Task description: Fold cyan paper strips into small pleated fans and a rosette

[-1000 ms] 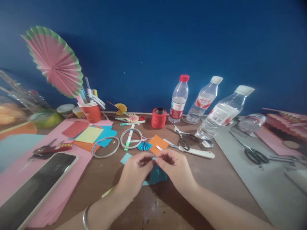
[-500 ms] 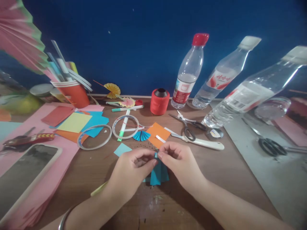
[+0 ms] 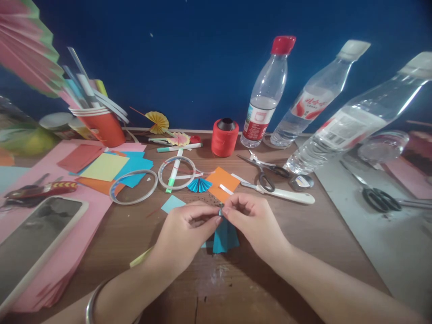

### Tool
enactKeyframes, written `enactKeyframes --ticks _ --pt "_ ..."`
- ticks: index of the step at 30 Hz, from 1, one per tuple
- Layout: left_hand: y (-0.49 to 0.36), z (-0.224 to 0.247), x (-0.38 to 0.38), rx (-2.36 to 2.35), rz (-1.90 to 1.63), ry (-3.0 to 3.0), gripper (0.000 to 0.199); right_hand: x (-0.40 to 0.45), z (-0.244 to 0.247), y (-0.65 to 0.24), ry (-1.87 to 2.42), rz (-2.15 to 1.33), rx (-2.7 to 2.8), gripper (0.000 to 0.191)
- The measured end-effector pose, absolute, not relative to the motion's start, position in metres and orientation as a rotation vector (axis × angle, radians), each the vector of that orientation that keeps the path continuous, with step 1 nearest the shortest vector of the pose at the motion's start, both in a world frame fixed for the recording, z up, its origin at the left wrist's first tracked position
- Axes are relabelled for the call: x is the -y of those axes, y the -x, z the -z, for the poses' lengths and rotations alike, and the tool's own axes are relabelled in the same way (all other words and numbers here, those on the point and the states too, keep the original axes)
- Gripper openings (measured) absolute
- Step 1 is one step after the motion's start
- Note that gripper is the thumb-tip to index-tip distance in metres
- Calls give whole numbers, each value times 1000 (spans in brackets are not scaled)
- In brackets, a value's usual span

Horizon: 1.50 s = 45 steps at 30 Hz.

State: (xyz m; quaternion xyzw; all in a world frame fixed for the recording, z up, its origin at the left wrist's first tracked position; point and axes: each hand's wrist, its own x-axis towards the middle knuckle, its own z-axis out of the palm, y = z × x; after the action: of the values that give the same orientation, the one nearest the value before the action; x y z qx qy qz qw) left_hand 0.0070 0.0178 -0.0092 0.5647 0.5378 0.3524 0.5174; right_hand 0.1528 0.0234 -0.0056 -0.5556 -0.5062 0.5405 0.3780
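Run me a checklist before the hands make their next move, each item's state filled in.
1. Left hand on the folded blue paper: ok, it pinches the upper end.
2. Right hand on it too: ok, pinching at the same end.
3. Folds at that end aligned: cannot tell, the hands cover them.
4. Small blue fan clear of both hands: ok, it lies beyond them beside the orange paper.
5. Yellow piece in full sight: not ok, the left forearm hides part.

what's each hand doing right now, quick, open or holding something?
Left hand: closed, pinching the blue paper near its upper end.
Right hand: closed, pinching the same paper there too.
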Motion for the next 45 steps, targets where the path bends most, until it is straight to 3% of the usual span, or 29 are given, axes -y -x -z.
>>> enactKeyframes --ticks 45 --pt "-8 11 -14 -1339 -919 -1440 9 -25 5 -154 1396 -1437 1269 14"
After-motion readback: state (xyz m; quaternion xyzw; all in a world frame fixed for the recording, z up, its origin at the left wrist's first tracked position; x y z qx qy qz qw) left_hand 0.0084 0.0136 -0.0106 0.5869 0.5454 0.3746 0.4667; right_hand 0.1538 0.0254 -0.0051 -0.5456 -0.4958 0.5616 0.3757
